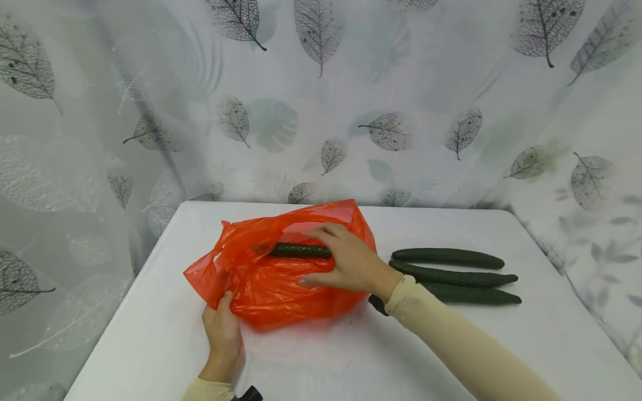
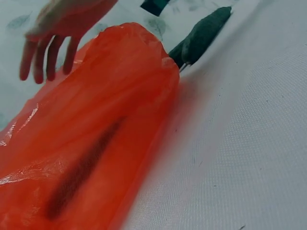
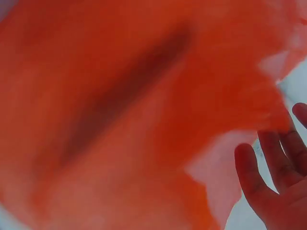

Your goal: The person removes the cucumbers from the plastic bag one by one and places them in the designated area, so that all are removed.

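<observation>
An orange-red plastic bag (image 1: 286, 301) lies on the white table with its mouth gaping. Inside, a dark green cucumber (image 1: 299, 250) shows through the opening; both wrist views have a dark long shape behind the thin plastic. My left hand (image 1: 224, 331) grips the bag's left edge, thumb on top, and falls outside its own wrist view. Over the bag's opening hovers my right hand (image 1: 346, 259), fingers spread and holding nothing. The left wrist view catches that right hand (image 2: 60, 36) with its fingers hanging down above the bag (image 2: 120, 86).
Three cucumbers lie side by side to the right of the bag: a back one (image 1: 446, 257), a middle one (image 1: 458, 275) and a front one (image 1: 471, 293), partly behind my right forearm. A leaf-print curtain (image 1: 331, 111) hangs behind the white table (image 1: 140, 334).
</observation>
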A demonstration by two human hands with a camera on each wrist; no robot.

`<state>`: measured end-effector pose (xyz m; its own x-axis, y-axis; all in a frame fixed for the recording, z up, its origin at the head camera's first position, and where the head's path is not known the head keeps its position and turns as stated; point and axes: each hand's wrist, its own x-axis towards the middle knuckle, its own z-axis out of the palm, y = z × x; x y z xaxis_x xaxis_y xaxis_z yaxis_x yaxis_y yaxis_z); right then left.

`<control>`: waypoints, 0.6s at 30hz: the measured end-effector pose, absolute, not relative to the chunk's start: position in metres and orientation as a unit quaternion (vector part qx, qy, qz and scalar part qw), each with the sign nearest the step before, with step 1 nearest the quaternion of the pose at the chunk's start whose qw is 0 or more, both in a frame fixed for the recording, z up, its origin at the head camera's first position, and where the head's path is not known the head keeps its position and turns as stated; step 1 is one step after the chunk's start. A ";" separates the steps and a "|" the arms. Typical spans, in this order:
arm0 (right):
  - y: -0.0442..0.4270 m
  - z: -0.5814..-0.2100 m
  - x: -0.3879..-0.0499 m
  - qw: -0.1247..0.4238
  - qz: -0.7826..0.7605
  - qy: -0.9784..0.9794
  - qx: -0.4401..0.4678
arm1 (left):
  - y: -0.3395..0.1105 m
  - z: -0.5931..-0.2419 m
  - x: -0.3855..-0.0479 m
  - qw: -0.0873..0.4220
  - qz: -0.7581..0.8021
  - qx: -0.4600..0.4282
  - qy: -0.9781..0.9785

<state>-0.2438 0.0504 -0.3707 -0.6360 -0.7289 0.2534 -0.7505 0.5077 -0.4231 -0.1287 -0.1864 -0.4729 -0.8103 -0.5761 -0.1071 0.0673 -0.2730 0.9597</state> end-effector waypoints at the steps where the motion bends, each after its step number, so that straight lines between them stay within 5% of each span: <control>1: 0.046 -0.369 -0.244 0.007 0.277 -0.863 0.423 | -0.186 -0.473 -0.129 0.211 -0.766 0.225 -0.564; 10: 0.018 -0.361 -0.253 -0.125 0.475 -0.804 0.333 | -0.186 -0.473 -0.128 0.210 -0.767 0.231 -0.560; 18: 0.007 -0.378 -0.269 -0.173 0.500 -0.795 0.296 | -0.185 -0.472 -0.129 0.223 -0.767 0.225 -0.558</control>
